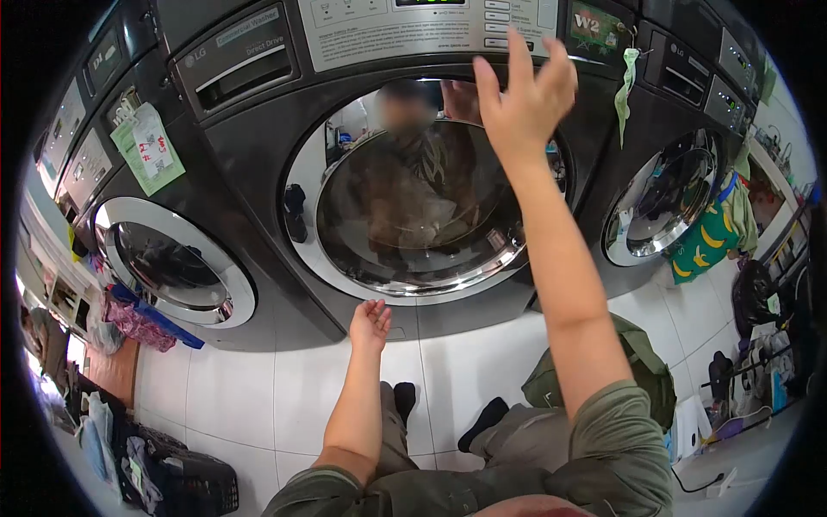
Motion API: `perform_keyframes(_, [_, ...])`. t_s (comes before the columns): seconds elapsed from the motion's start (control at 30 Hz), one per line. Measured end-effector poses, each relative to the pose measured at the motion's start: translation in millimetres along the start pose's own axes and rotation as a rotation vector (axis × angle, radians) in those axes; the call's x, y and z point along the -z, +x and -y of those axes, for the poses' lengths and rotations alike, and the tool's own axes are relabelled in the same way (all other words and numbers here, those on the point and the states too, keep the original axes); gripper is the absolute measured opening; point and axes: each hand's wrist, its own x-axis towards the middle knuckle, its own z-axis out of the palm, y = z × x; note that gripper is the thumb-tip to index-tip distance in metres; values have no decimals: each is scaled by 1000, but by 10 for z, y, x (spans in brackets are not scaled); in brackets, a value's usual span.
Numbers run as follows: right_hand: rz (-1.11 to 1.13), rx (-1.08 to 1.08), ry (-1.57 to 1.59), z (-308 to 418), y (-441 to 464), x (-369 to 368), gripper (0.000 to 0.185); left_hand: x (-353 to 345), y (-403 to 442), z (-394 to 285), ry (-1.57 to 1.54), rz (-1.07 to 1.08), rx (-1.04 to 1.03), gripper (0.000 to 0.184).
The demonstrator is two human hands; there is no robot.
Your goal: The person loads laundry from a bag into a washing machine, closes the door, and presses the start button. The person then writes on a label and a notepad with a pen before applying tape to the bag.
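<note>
In front of me stands a dark front-loading washer [250,164] with its round glass door [413,215] closed. My right hand [530,99] is raised before the buttons of the control panel [388,39], fingers spread and holding nothing. From this angle I cannot tell whether a fingertip touches a button. Low down, just below the door's rim, my left hand [370,326] hangs with loosely bent fingers and nothing visible in it. The glass reflects a person, which hides most of what is in the drum.
Another washer [172,258] stands at left, with a green tag [146,151] above its door. A third washer [663,198] is at right, beside a green banana-print bag [706,241]. An olive bag [637,370] lies near my feet. A dark basket [202,474] holds clothes.
</note>
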Motion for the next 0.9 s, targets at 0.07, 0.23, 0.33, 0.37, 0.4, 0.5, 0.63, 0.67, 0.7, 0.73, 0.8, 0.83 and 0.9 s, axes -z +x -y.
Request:
perform_keyframes(0.07, [-13,44,-115,178,344,-6,37,-52,-28,-7,13,-5,16,17])
perform_keyframes(0.23, [68,10,-187,182,502,-159,37,-103,-30,-7,45,73,52,16])
perform_keyframes(0.33, [60,42,-247,163,525,-208,36,-104,-49,6,49,104,78,16])
perform_keyframes(0.37, [69,39,-251,135,527,-190,36,-109,-63,-1,52,98,86,16])
perform_keyframes(0.4, [78,5,-221,117,557,-137,36,-121,-86,-17,54,92,91,15])
perform_keyframes(0.5, [84,-21,-196,-69,373,-20,37,-115,-114,-34,63,86,86,15])
perform_keyframes(0.63, [180,27,-182,7,31,86,37,-114,-86,-11,69,104,69,16])
perform_keyframes(0.67, [187,57,-174,30,-9,76,37,-94,-63,-2,66,128,72,16])
perform_keyframes(0.7, [196,47,-180,50,-31,53,35,-111,-80,-15,71,131,72,16])
perform_keyframes(0.73, [193,45,-186,43,-21,38,35,-133,-105,-24,81,117,76,16])
perform_keyframes(0.8, [209,86,-281,23,27,39,34,-179,-104,-23,97,111,82,16])
perform_keyframes(0.83, [266,47,-293,77,91,73,33,-179,-82,-20,110,118,71,16])
perform_keyframes(0.9, [360,54,-368,133,130,213,39,-141,-25,45,150,121,68,18])
